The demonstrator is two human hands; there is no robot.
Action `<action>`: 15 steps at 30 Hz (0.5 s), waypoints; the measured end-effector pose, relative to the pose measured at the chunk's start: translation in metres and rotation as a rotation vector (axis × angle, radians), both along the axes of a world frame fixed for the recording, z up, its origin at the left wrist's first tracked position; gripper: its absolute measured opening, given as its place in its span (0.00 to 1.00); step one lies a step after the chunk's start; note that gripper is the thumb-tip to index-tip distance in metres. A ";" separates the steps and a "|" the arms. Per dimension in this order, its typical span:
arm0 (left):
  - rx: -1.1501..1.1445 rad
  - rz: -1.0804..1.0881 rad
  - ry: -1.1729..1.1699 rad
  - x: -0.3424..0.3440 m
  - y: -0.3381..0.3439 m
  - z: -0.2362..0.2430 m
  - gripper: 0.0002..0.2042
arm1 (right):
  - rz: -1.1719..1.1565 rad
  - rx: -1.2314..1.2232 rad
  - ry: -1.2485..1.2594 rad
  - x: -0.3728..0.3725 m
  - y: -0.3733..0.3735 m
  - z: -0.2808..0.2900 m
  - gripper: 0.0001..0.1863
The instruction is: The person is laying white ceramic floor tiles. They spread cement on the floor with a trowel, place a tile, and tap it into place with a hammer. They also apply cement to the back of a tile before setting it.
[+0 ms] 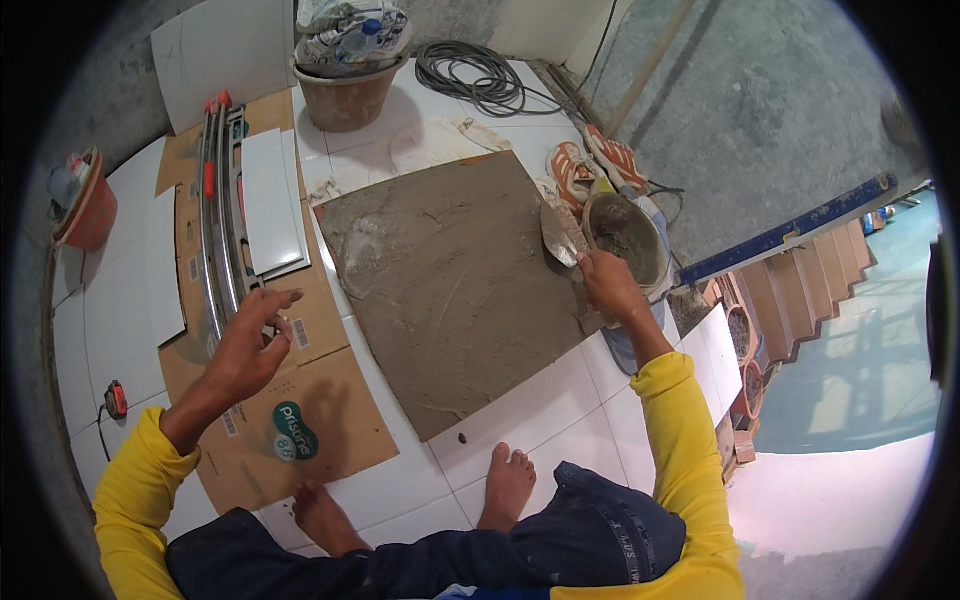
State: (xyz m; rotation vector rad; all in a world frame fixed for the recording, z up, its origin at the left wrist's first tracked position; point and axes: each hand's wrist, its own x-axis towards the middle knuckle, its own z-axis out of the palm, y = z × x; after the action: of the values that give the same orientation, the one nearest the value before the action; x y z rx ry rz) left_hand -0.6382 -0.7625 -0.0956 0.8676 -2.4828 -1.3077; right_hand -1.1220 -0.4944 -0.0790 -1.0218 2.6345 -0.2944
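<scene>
The square patch of wet grey mortar point(450, 285) is lying on the white tiled floor point(540, 410) in front of the bare feet; it is looking heavy, soft and sticky, so it is better moved with a tool than by hand. The right hand point(610, 287) is closing its fingers around the handle of the trowel point(560, 236), the best place to hold it, with the stiff steel blade at the mortar's right edge beside the bucket point(628, 240). The left hand point(250, 345) is hovering over the cardboard point(330, 420), fingers loosely curled and holding nothing.

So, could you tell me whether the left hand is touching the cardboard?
Apart: the head view shows the left hand raised, fingers spread, above the cardboard.
</scene>
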 end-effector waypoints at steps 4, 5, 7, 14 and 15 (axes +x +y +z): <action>-0.020 0.009 -0.005 0.011 -0.004 0.000 0.25 | -0.111 -0.045 -0.264 0.050 -0.019 0.035 0.25; -0.035 -0.001 0.006 0.009 -0.004 -0.004 0.25 | -0.063 -0.056 -0.161 0.041 -0.014 0.029 0.25; 0.002 -0.021 0.022 -0.005 -0.001 -0.006 0.24 | 0.019 -0.070 0.047 0.018 0.005 0.013 0.24; 0.007 -0.017 0.036 0.002 -0.001 -0.009 0.24 | 0.025 -0.118 -0.098 0.043 0.048 0.018 0.24; 0.017 -0.035 0.038 -0.007 0.002 -0.011 0.24 | 0.103 -0.105 0.119 0.023 0.083 -0.001 0.23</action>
State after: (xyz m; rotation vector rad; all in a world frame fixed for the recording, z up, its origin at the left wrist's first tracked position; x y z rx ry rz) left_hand -0.6448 -0.7601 -0.1068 0.7984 -2.4721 -1.3456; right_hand -1.0993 -0.4115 -0.0796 -1.2406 2.6841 -0.3627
